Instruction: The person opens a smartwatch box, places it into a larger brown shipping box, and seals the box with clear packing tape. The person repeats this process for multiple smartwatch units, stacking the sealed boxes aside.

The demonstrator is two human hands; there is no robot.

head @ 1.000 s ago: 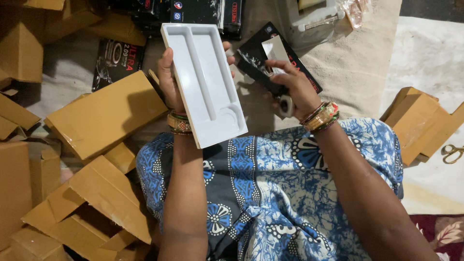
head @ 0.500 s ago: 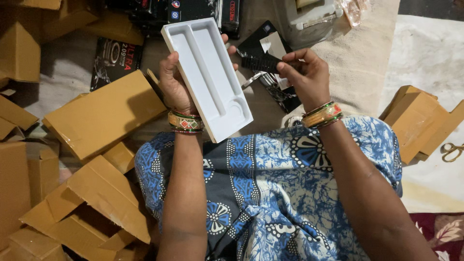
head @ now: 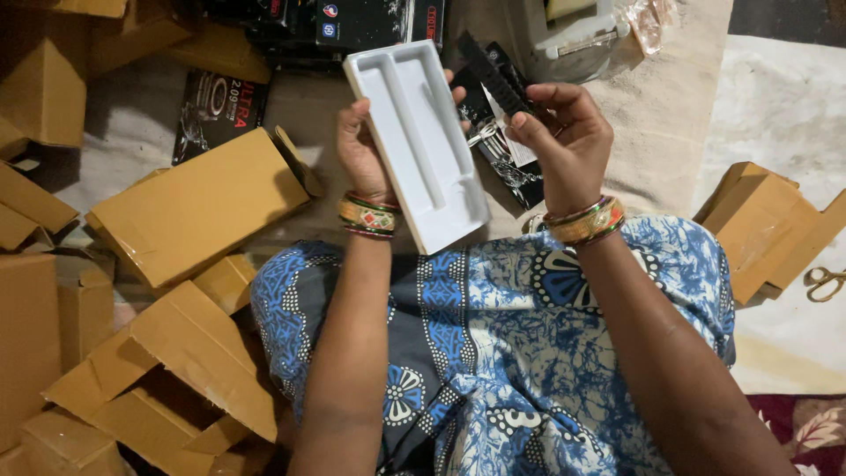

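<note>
The left hand (head: 363,150) held a white moulded plastic tray (head: 418,141) from behind, its fingers wrapped around the tray's edges, the two long compartments facing up. The tray was lifted above the lap, tilted, clear of the floor. Just beside it, the right hand (head: 568,141) pinched a slim black ribbed piece (head: 490,72) between thumb and fingers, its top end pointing away from the person. Folded brown cardboard boxes (head: 198,207) lay on the floor at the left, black printed packages (head: 216,110) beyond them, and scissors (head: 824,282) near the right edge.
</note>
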